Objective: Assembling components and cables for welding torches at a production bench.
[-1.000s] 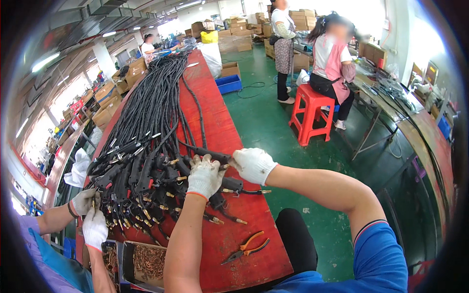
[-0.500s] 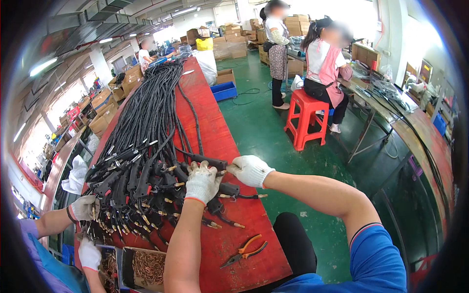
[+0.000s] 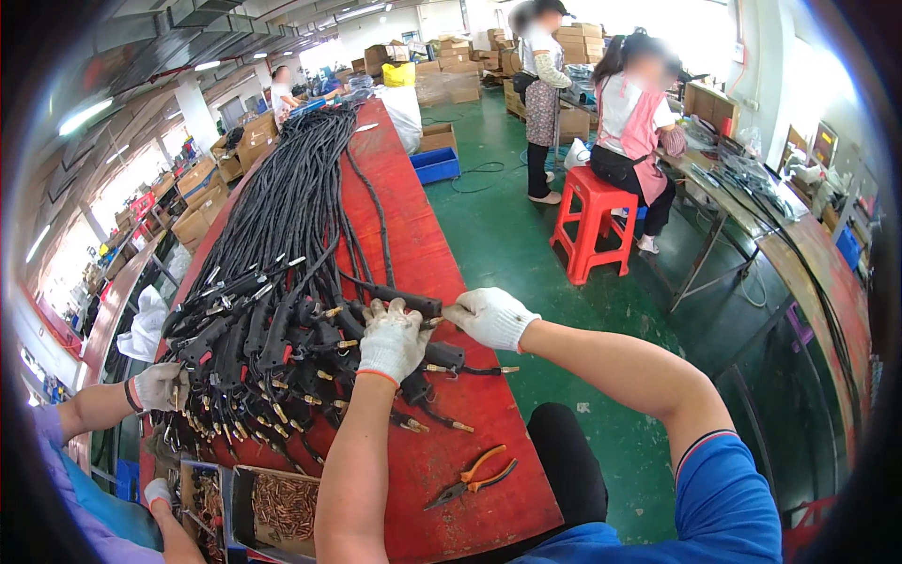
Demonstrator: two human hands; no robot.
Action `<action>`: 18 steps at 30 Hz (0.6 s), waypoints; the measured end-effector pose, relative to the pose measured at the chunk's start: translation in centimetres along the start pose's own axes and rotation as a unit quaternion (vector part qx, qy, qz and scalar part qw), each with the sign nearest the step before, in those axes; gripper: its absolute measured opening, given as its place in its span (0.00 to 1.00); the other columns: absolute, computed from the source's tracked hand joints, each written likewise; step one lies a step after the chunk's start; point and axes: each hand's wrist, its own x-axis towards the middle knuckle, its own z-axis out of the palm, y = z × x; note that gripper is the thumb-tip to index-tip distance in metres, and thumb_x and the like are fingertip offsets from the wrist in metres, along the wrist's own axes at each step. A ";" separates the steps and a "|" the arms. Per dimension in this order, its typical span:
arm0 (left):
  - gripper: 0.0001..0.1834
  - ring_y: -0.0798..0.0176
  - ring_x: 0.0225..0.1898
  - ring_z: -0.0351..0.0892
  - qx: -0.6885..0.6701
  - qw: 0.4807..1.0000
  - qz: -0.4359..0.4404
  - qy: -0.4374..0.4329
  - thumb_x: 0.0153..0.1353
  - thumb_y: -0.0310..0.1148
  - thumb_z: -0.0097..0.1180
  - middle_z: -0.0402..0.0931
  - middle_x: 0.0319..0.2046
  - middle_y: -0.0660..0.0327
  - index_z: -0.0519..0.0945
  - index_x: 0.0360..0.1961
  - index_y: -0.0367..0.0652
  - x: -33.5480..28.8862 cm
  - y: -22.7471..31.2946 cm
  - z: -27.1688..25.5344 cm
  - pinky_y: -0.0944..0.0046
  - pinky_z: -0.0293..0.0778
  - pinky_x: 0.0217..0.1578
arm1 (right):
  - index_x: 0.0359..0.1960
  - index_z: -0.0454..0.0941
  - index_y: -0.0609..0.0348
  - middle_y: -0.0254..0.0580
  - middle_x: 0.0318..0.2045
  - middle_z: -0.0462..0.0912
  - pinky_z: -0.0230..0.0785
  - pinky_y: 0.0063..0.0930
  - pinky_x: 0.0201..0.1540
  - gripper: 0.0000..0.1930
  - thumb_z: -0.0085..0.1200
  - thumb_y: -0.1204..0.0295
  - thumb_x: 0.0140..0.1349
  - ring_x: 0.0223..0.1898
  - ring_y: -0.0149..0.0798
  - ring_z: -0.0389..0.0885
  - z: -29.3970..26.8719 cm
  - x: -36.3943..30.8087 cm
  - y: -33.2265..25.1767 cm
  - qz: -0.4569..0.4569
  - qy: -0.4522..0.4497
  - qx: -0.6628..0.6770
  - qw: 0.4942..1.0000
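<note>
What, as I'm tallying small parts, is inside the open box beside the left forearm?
The box holds a heap of small copper-coloured pieces. Whatever lies beneath the top ones, and the bottom under them, is covered and cannot be seen.

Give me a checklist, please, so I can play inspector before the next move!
1. Left grip against a black torch handle: ok.
2. Right grip holding something: cannot tell, its fingertips hide it.
3. White gloves on both grips: ok.
4. Orange-handled pliers apart from both grips: ok, lying on the red table.
5. Other torch handles neatly separated: not ok, heaped together.
</note>
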 end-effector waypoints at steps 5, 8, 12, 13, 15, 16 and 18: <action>0.23 0.31 0.72 0.71 -0.006 1.000 -0.004 0.014 0.76 0.53 0.59 0.77 0.67 0.47 0.89 0.53 0.44 -0.1 -0.3 0.5 0.37 0.74 0.71 | 0.38 0.86 0.61 0.61 0.35 0.88 0.78 0.57 0.45 0.21 0.56 0.54 0.77 0.42 0.65 0.88 0.3 -0.5 -0.8 -0.034 0.045 -0.062 0.996; 0.23 0.31 0.71 0.71 -0.003 1.000 -0.004 0.013 0.76 0.53 0.59 0.77 0.67 0.47 0.89 0.53 0.44 -0.1 -0.4 0.5 0.37 0.74 0.71 | 0.40 0.86 0.60 0.60 0.35 0.88 0.79 0.57 0.46 0.20 0.56 0.54 0.77 0.42 0.65 0.88 0.5 -0.6 -0.4 -0.077 0.073 -0.075 0.992; 0.23 0.31 0.70 0.71 -0.003 1.000 -0.002 0.025 0.76 0.53 0.60 0.77 0.67 0.48 0.89 0.52 0.44 -0.1 -0.5 0.8 0.37 0.75 0.70 | 0.41 0.87 0.60 0.60 0.35 0.89 0.79 0.57 0.46 0.20 0.56 0.54 0.77 0.42 0.65 0.89 0.4 -0.7 -0.6 -0.097 0.086 -0.066 0.989; 0.23 0.31 0.70 0.72 -0.004 1.000 -0.001 0.025 0.76 0.53 0.60 0.77 0.67 0.48 0.89 0.51 0.44 -0.1 -0.5 0.8 0.37 0.75 0.70 | 0.41 0.87 0.61 0.60 0.35 0.89 0.79 0.56 0.46 0.20 0.56 0.54 0.77 0.42 0.65 0.89 0.2 -0.8 -1.0 -0.055 0.068 -0.061 0.994; 0.23 0.31 0.70 0.71 -0.006 1.000 -0.003 0.017 0.76 0.53 0.60 0.77 0.67 0.48 0.89 0.51 0.44 -0.1 -0.4 0.5 0.38 0.75 0.69 | 0.42 0.87 0.61 0.60 0.36 0.89 0.79 0.56 0.46 0.20 0.56 0.55 0.77 0.42 0.65 0.89 -0.1 -0.7 -1.1 -0.013 0.051 -0.055 0.997; 0.23 0.31 0.70 0.71 -0.007 1.000 -0.004 0.009 0.76 0.53 0.60 0.77 0.67 0.49 0.90 0.51 0.44 -0.1 -0.2 0.3 0.38 0.76 0.69 | 0.42 0.87 0.62 0.61 0.36 0.89 0.79 0.56 0.46 0.20 0.56 0.55 0.77 0.41 0.65 0.89 -0.1 -0.4 -0.6 0.005 0.028 -0.030 0.999; 0.24 0.30 0.71 0.71 -0.015 1.000 -0.005 0.008 0.76 0.53 0.60 0.77 0.66 0.48 0.90 0.52 0.43 -0.2 0.0 0.2 0.35 0.72 0.71 | 0.42 0.87 0.62 0.62 0.36 0.89 0.79 0.56 0.45 0.20 0.56 0.55 0.77 0.41 0.65 0.89 -0.1 -0.3 -0.4 0.022 0.005 -0.005 1.000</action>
